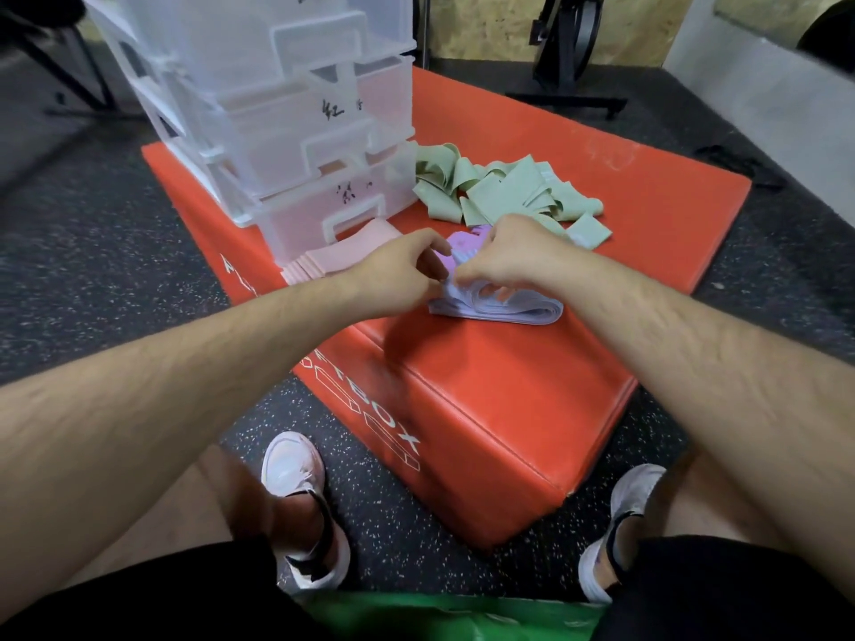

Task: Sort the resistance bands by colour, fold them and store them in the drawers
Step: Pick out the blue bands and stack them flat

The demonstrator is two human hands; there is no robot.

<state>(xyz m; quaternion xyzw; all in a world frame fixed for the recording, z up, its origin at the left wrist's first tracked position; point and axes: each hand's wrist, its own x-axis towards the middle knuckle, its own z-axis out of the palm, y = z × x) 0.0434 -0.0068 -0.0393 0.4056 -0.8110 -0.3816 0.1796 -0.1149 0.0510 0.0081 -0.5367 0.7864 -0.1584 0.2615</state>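
On the red soft box (509,386), my left hand (398,275) and my right hand (504,256) meet over a purple resistance band (462,245), both pinching it. Under the hands lies a stack of folded lilac bands (509,312). A neat pile of folded pink bands (342,256) rests at the foot of the clear plastic drawer unit (287,131). A loose heap of green bands (499,187) spreads behind my hands, to the right of the drawers. The middle drawer is pulled out a little; the drawer fronts bear handwritten marks.
The drawer unit stands on the box's back left part. The box sits on black speckled rubber floor (115,270). My two feet in white shoes (296,492) flank the box's near corner. A black stand (564,62) is at the back right. Something green (439,617) lies at the bottom edge.
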